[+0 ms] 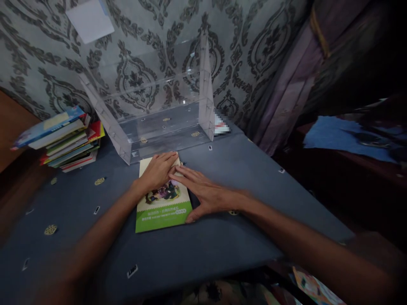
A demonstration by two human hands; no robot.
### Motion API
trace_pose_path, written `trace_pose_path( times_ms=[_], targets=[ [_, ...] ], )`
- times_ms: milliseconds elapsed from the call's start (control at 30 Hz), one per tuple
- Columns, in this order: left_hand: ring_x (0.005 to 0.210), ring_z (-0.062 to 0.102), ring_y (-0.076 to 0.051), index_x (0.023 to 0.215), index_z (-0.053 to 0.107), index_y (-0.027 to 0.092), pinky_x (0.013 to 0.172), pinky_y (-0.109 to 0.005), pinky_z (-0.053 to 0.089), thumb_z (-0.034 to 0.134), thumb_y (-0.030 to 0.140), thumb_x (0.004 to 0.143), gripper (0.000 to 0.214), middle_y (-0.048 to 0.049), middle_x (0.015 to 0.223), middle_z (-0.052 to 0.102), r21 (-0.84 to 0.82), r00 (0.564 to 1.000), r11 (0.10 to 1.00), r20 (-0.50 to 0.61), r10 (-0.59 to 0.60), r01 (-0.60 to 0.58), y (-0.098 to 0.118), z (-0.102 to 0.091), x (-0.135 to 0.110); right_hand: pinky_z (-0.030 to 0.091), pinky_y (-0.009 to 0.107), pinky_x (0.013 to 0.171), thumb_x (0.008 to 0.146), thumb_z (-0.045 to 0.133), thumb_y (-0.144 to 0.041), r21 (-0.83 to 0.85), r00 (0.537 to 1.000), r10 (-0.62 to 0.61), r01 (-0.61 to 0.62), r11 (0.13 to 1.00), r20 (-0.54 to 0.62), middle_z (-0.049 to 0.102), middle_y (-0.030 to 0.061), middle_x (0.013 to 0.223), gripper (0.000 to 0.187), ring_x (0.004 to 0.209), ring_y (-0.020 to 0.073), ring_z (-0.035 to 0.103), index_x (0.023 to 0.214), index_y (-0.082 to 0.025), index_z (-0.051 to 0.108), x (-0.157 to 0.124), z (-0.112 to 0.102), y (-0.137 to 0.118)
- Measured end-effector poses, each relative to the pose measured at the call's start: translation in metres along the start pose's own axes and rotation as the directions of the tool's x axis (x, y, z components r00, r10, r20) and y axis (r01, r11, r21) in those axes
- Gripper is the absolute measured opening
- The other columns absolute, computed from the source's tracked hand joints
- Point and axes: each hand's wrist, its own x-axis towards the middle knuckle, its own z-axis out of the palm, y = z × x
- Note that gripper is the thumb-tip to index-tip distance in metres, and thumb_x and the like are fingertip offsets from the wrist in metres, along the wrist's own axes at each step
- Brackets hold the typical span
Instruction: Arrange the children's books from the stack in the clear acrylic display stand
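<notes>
A thin book (163,216) with a cream and green cover and a coloured picture lies flat on the dark blue tablecloth. My left hand (159,169) rests across its upper part, fingers stretched toward the top right corner. Along the right edge of the cover lies my right hand (203,190), its fingers extended toward my left fingertips and its thumb spread down to the lower right corner. Both hands touch the book and neither grips it. They hide much of the cover's upper half. Just beyond the book stands a clear plastic rack (152,110) with see-through shelves.
A leaning stack of books (71,140) stands at the left on the patterned tablecloth (248,169). White printed paper (221,125) lies behind the rack's right side. A curtain (286,93) hangs at the right, near a blue cloth (343,140). The table's right edge slants toward me.
</notes>
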Motion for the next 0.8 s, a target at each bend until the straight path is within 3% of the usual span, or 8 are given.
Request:
trace_pose_path(
  times_ms=[167,300,467,600,700,800],
  targets=[
    [0.139,0.049,-0.025,0.141,0.053,0.015,0.114,-0.047,0.039,0.039,0.027,0.103,0.043,-0.0129,0.15,0.053,-0.067,0.995,0.997,-0.091,0.042,-0.049,-0.013,0.011,-0.003,0.009,0.054,0.126,0.075,0.075,-0.07,-0.017,0.999,0.027,-0.027,1.0,0.023,0.007,0.0171,0.169,0.115,0.156,0.0339,0.001,0.162,-0.02,0.019,0.0,-0.001,0.0],
    [0.135,0.054,-0.026,0.137,0.057,0.014,0.112,-0.047,0.043,0.04,0.032,0.103,0.042,-0.0142,0.146,0.058,-0.072,0.987,0.995,-0.154,0.05,-0.062,-0.032,0.016,-0.024,0.009,0.055,0.126,0.074,0.072,-0.075,-0.041,0.996,0.064,-0.062,0.997,0.059,0.009,0.0163,0.169,0.114,0.156,0.0346,0.002,0.162,-0.021,0.022,0.0,-0.001,0.001],
    [0.129,0.058,-0.027,0.134,0.06,0.017,0.109,-0.048,0.047,0.04,0.034,0.103,0.041,-0.0133,0.14,0.062,-0.047,0.962,0.998,-0.268,-0.052,0.04,-0.058,0.022,-0.067,0.013,0.056,0.125,0.075,0.069,-0.077,-0.07,0.996,0.063,-0.058,0.996,0.066,0.006,0.013,0.17,0.109,0.156,0.0354,0.003,0.161,-0.026,0.026,-0.002,0.0,0.005],
    [0.128,0.059,-0.028,0.132,0.061,0.016,0.107,-0.049,0.049,0.039,0.036,0.103,0.042,-0.0143,0.139,0.062,-0.126,0.934,0.983,-0.315,-0.171,0.137,-0.07,0.029,-0.089,0.017,0.058,0.125,0.075,0.066,-0.08,-0.151,0.994,0.066,-0.053,0.987,0.086,0.01,0.0145,0.169,0.11,0.155,0.0378,0.007,0.161,-0.025,0.026,-0.001,-0.004,0.005],
    [0.127,0.06,-0.028,0.132,0.061,0.016,0.105,-0.049,0.05,0.041,0.037,0.102,0.042,-0.0144,0.14,0.062,-0.173,0.926,0.974,-0.323,-0.196,0.145,-0.072,0.033,-0.092,0.016,0.058,0.125,0.084,0.056,-0.079,-0.247,0.998,0.034,-0.02,0.969,0.05,0.018,0.0171,0.167,0.101,0.155,0.0371,0.012,0.161,-0.019,0.026,0.013,-0.004,-0.001],
    [0.126,0.06,-0.027,0.13,0.062,0.016,0.106,-0.048,0.049,0.041,0.035,0.102,0.04,-0.0141,0.138,0.063,-0.19,0.919,0.974,-0.348,-0.184,0.123,-0.073,0.036,-0.09,0.018,0.057,0.125,0.094,0.043,-0.073,-0.32,0.999,-0.007,0.019,0.947,0.039,0.026,0.0199,0.164,0.09,0.155,0.0345,0.014,0.16,-0.013,0.027,0.043,0.003,-0.01]
  ],
)
